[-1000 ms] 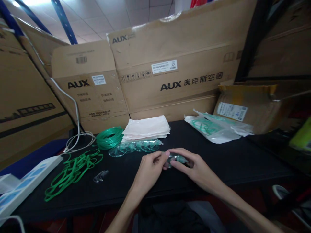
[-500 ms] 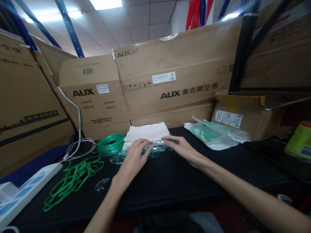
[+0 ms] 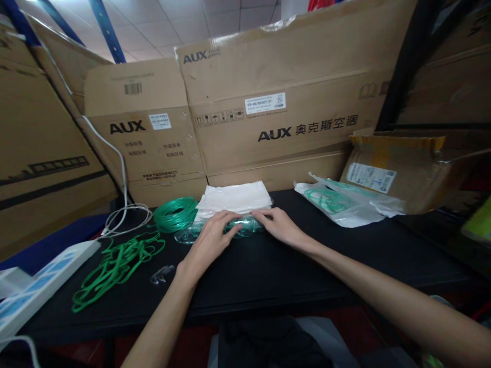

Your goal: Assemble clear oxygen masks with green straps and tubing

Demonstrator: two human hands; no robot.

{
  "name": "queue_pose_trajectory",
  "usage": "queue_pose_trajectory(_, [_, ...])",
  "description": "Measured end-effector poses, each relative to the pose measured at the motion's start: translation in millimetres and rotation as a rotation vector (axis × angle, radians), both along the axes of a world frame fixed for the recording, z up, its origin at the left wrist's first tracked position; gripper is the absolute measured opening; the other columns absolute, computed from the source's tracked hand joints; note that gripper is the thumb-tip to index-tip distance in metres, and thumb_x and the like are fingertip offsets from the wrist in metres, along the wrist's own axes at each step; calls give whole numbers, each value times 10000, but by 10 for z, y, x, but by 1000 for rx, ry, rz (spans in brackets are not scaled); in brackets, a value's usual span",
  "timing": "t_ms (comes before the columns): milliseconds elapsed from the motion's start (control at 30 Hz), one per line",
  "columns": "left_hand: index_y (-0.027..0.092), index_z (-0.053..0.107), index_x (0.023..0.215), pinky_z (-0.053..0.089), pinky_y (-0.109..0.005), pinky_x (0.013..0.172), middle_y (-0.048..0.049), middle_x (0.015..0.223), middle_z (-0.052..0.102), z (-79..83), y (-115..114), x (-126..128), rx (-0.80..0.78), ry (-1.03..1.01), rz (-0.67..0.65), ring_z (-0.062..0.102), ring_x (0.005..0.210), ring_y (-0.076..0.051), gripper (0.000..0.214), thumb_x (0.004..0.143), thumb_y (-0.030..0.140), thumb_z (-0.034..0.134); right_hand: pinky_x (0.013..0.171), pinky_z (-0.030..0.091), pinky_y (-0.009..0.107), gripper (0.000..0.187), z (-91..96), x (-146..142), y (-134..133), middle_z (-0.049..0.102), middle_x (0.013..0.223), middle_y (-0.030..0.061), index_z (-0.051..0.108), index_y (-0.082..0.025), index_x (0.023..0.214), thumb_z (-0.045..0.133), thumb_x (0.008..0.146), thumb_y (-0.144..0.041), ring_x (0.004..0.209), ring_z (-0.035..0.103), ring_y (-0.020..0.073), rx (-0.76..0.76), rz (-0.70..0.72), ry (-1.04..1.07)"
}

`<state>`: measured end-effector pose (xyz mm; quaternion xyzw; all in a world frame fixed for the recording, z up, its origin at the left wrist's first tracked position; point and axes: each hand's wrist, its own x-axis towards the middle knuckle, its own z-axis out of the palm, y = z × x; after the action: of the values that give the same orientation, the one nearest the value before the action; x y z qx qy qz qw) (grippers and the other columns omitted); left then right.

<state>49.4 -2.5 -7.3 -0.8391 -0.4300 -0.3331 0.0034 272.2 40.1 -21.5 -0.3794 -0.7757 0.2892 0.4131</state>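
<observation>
A shiny, clear, green-tinted plastic bundle (image 3: 247, 225) lies on the black table in front of me; its exact kind is partly hidden by my fingers. My left hand (image 3: 215, 230) curls over its left part, thumb on the near side. At its right end my right hand (image 3: 278, 225) grips with thumb and fingertips. Directly behind it is a stack of white plastic bags (image 3: 233, 197). Clear rounded plastic (image 3: 184, 236) shows left of my left hand. Beside that sits a coil of green tubing (image 3: 175, 214).
Tangled green straps (image 3: 115, 268) and small clear plastic pieces (image 3: 161, 274) lie at left, near a white power strip (image 3: 49, 278) and white cable (image 3: 125, 179). A plastic bag with green tubing (image 3: 333, 202) and an opened carton (image 3: 399, 158) are at right. Large cardboard (image 3: 299, 92) stands behind.
The view has tilted down slightly. Both hands stay on the plastic bundle, with the right fingers drawn in a little closer around its right end.
</observation>
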Motion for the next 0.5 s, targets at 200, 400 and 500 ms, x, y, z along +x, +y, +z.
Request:
queue_pose_trajectory(200, [249, 648, 1217, 499, -418, 1020, -54, 1189, 715, -19, 2, -19, 7, -11, -6, 654, 1129, -238, 245, 977, 286, 619, 1020, 518, 445, 312, 40, -38, -39, 774, 1176, 59, 797, -251, 1126, 518, 1007, -324, 1117, 729, 296, 113, 42, -80])
queue_pose_trajectory(400, [254, 666, 1218, 504, -422, 1020, -51, 1181, 720, -26, 25, -58, 1, 0, -52, 659, 1123, -233, 251, 974, 226, 611, 1067, 494, 438, 315, 25, -46, -45, 759, 1226, 60, 758, -253, 1206, 509, 1016, -281, 1193, 694, 272, 200, 86, -125])
queue_pose_trajectory(500, [254, 668, 1215, 507, -421, 1023, -51, 1186, 719, -31, 25, -58, 7, -8, -53, 661, 1122, -231, 251, 972, 221, 612, 1073, 487, 425, 333, 19, -60, -56, 769, 1207, 81, 746, -230, 1227, 480, 1032, -274, 1170, 703, 264, 226, 68, -146])
